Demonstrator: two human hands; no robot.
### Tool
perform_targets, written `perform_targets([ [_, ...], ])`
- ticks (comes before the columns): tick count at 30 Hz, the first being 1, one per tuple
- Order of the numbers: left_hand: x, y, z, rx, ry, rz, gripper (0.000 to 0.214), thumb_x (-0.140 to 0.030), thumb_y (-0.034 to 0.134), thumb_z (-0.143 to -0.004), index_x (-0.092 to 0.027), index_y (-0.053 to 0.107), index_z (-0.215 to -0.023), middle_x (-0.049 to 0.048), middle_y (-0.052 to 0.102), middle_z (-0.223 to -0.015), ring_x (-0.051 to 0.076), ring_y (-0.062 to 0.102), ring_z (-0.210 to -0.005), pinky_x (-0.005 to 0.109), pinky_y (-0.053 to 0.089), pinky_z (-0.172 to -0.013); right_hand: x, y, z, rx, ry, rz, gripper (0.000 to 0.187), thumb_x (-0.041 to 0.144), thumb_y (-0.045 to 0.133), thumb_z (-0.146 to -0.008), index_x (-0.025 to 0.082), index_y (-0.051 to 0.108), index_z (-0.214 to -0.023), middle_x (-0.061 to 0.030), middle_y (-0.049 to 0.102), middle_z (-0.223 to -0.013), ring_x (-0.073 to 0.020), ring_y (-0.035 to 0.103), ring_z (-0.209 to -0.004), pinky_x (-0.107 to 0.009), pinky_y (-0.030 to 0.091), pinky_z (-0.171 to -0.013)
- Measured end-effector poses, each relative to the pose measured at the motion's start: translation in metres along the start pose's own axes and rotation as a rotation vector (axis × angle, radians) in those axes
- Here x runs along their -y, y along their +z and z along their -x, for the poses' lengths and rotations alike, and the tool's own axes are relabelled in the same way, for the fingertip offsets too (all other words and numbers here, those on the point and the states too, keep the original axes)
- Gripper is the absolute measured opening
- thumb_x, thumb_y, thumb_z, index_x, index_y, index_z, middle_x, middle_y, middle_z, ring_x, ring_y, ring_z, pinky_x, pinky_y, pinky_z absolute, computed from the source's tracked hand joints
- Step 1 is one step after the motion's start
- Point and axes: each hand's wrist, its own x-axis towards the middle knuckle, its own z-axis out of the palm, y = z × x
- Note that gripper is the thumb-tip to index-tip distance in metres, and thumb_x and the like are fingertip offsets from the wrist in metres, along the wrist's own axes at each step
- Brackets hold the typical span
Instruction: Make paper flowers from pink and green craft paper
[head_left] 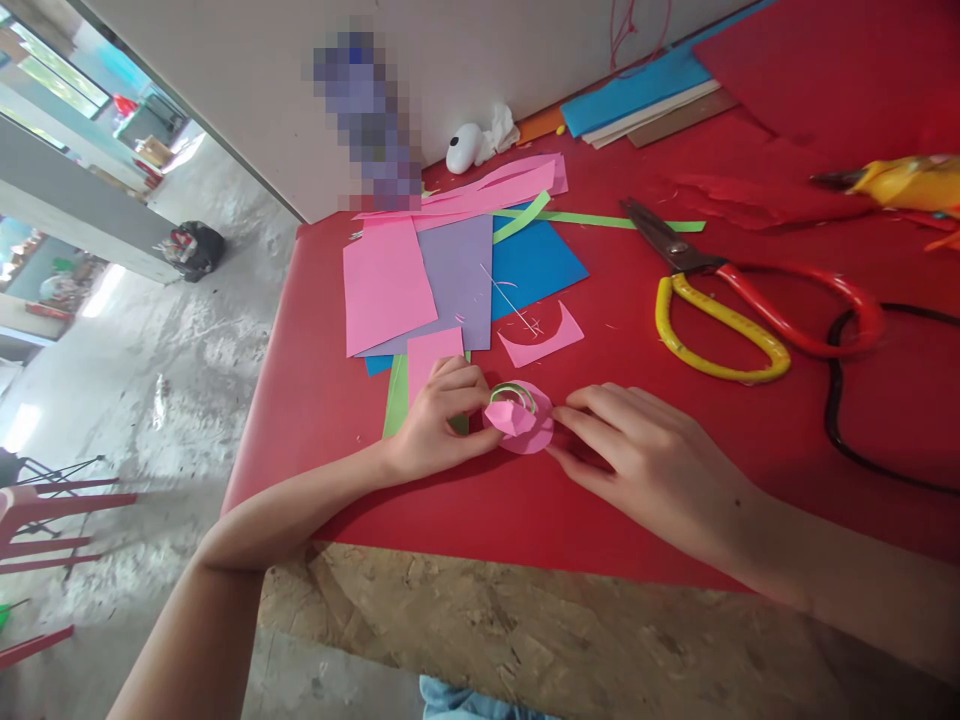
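Note:
A round pink paper disc (536, 432) lies near the table's front edge, with a curled green paper strip (517, 388) and a small folded pink piece on top of it. My left hand (442, 415) pinches the left side of this paper piece between thumb and fingers. From the right, my right hand (637, 440) grips the disc's edge with its fingertips. Just beyond lies a pink offcut (541, 340) with a curved notch. Scissors (701, 262) with one yellow and one red handle rest open-bladed, past my right hand.
Pink sheets (386, 285), a purple sheet (461, 260) and a blue sheet (536, 265) overlap on the red tabletop (315, 330). A white rounded object (466, 148) stands by the wall. A black cable (834, 400) curves at right. Yellow-handled pliers (904, 185) lie far right.

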Motion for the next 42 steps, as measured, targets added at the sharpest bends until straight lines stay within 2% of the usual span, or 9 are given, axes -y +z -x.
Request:
perform_targets([
  [7, -0.0005, -0.0017, 0.0002, 0.024, 0.003, 0.002, 0.020, -0.017, 0.067, -0.077, -0.018, 0.049, -0.067, -0.0042, 0.047, -0.061, 0.010, 0.040, -0.063, 0.027, 0.033, -0.061, -0.0012, -0.0018, -0.0015, 0.022, -0.004, -0.010, 0.012, 0.014, 0.053, -0.087, 0.010, 0.063, -0.084, -0.0060, 0.058, -0.081, -0.0130, 0.054, -0.073, -0.026, 0.042, -0.065],
  [16, -0.0012, -0.0036, -0.0001, 0.058, 0.000, 0.022, 0.014, -0.015, 0.064, -0.076, -0.018, 0.052, -0.070, -0.0039, 0.046, -0.062, 0.010, 0.040, -0.063, 0.028, 0.033, -0.063, -0.0011, -0.0015, -0.0017, 0.027, -0.003, 0.002, 0.012, 0.013, 0.052, -0.086, 0.010, 0.064, -0.083, -0.0058, 0.057, -0.079, -0.0129, 0.052, -0.071, -0.026, 0.041, -0.064],
  [27, -0.0025, -0.0048, 0.0008, 0.037, -0.010, 0.046, 0.008, -0.016, 0.063, -0.077, -0.019, 0.057, -0.075, -0.0033, 0.048, -0.064, 0.011, 0.041, -0.064, 0.029, 0.034, -0.063, -0.0006, -0.0002, -0.0016, 0.027, -0.005, 0.001, 0.011, 0.013, 0.054, -0.085, 0.009, 0.064, -0.084, -0.0059, 0.057, -0.080, -0.0134, 0.053, -0.071, -0.027, 0.041, -0.064],
  [36, -0.0022, -0.0033, 0.0031, 0.025, -0.041, -0.032, 0.011, -0.023, 0.068, -0.078, -0.020, 0.060, -0.071, -0.0013, 0.048, -0.063, 0.013, 0.043, -0.066, 0.030, 0.036, -0.062, -0.0013, -0.0021, -0.0015, 0.029, -0.005, 0.004, 0.012, 0.013, 0.052, -0.086, 0.010, 0.064, -0.086, -0.0054, 0.057, -0.080, -0.0125, 0.051, -0.071, -0.026, 0.040, -0.065],
  [42, -0.0007, -0.0036, 0.0035, 0.018, -0.021, -0.023, 0.016, -0.020, 0.069, -0.077, -0.020, 0.057, -0.067, -0.0025, 0.042, -0.062, 0.012, 0.040, -0.066, 0.030, 0.034, -0.062, -0.0006, -0.0014, -0.0008, 0.042, 0.008, 0.003, 0.012, 0.014, 0.054, -0.085, 0.011, 0.065, -0.089, -0.0050, 0.058, -0.081, -0.0134, 0.051, -0.071, -0.027, 0.040, -0.065],
])
